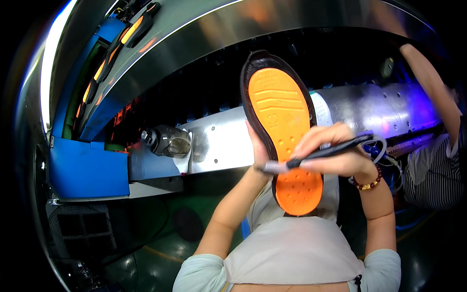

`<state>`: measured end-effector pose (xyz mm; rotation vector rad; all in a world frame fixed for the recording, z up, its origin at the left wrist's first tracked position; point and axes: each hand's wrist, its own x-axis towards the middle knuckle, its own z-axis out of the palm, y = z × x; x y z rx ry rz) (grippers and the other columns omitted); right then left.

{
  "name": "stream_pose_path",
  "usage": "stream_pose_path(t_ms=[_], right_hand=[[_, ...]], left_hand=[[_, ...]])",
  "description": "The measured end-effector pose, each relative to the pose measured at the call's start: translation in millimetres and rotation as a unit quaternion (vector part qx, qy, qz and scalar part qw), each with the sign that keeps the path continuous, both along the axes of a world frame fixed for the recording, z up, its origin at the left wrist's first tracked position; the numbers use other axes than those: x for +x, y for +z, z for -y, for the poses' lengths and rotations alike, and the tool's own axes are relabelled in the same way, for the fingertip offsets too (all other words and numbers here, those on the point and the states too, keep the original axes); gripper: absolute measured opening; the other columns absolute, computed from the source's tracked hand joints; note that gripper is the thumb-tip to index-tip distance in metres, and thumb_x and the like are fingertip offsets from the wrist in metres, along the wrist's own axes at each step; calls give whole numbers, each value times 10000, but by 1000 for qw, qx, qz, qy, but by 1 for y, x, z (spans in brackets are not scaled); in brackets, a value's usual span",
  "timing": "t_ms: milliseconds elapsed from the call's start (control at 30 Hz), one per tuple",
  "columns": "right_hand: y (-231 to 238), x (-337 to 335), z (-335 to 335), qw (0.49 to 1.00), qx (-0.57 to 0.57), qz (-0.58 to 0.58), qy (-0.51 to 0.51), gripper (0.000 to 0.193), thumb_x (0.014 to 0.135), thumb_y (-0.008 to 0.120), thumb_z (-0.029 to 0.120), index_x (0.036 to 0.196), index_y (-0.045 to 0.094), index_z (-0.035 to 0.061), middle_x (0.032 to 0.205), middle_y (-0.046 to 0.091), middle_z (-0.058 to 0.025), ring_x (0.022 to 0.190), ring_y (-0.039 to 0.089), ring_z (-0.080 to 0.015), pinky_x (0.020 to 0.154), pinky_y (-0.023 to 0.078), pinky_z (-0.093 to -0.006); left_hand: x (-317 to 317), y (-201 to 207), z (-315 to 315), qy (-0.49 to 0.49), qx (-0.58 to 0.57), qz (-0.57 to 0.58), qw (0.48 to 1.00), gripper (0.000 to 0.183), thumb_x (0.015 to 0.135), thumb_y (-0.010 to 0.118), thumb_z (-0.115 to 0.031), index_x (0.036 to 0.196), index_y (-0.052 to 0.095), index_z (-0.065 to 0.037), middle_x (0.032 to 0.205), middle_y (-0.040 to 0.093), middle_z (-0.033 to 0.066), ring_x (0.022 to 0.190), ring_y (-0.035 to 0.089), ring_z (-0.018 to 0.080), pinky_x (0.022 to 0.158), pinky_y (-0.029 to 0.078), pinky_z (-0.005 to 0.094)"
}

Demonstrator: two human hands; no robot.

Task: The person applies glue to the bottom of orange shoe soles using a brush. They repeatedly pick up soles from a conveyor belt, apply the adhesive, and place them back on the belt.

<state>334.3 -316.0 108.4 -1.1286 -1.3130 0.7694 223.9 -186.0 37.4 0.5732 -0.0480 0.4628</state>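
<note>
A shoe sole (282, 97) with a black rim and an orange face, embossed and dotted with small dimples, is held up in front of my body. My left hand (259, 148) grips it by its left edge, fingers mostly hidden behind. In my right hand (340, 151) is a black-handled brush (328, 152), its pale head blurred by motion and pointing left. The brush passes over the sole's narrow middle; whether it touches cannot be told. A clear tube (382, 146) curves beside the handle's rear end.
A metal ledge (224, 141) runs ahead, carrying a dark-capped bottle (168, 141) on a white cloth. More orange-and-black soles (116, 48) lie on the conveyor at upper left, near a blue machine housing (87, 168). Another person's arm (433, 82) reaches in at right.
</note>
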Motion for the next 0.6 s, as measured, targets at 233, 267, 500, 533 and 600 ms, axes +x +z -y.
stream_pose_path(t_ms=[233, 267, 500, 533, 600], right_hand=[[5, -4, 6, 999, 21, 18, 18, 170, 642, 669, 0, 808, 636, 5, 797, 633, -108, 777, 602, -168, 713, 468, -270], [7, -3, 8, 999, 22, 39, 25, 167, 639, 669, -9, 803, 641, 10, 793, 631, -108, 773, 602, -170, 710, 469, -265], [18, -4, 17, 966, -2, 251, -60, 184, 625, 702, 80, 804, 669, 103, 816, 636, -5, 851, 520, -148, 771, 366, -263], [14, -1, 19, 982, 19, 190, 5, 186, 626, 696, 64, 806, 670, 107, 816, 640, 13, 829, 513, -143, 777, 359, -265], [7, 4, 19, 991, -6, 102, -91, 185, 629, 693, 54, 805, 670, 105, 815, 642, 14, 813, 506, -133, 776, 359, -259]], left_hand=[[8, 1, -14, 119, -2, -99, 988, 856, 711, 181, -753, 1299, 268, -136, 1260, 394, 98, 1101, 428, 292, 915, 372, 419], [12, 1, -21, 122, -2, -81, 989, 873, 701, 195, -761, 1300, 263, -129, 1258, 390, 118, 1097, 428, 302, 915, 368, 424], [19, 21, -32, 49, 13, 89, 995, 971, 649, 264, -797, 1307, 236, -84, 1234, 371, 228, 1077, 424, 366, 919, 345, 451], [17, 25, -32, 74, 13, 72, 994, 957, 653, 202, -803, 1292, 266, -94, 1253, 369, 182, 1076, 429, 356, 911, 352, 467], [18, 27, -37, 76, 3, 82, 994, 985, 637, 251, -807, 1305, 236, -84, 1258, 345, 220, 1094, 410, 371, 926, 335, 461]])
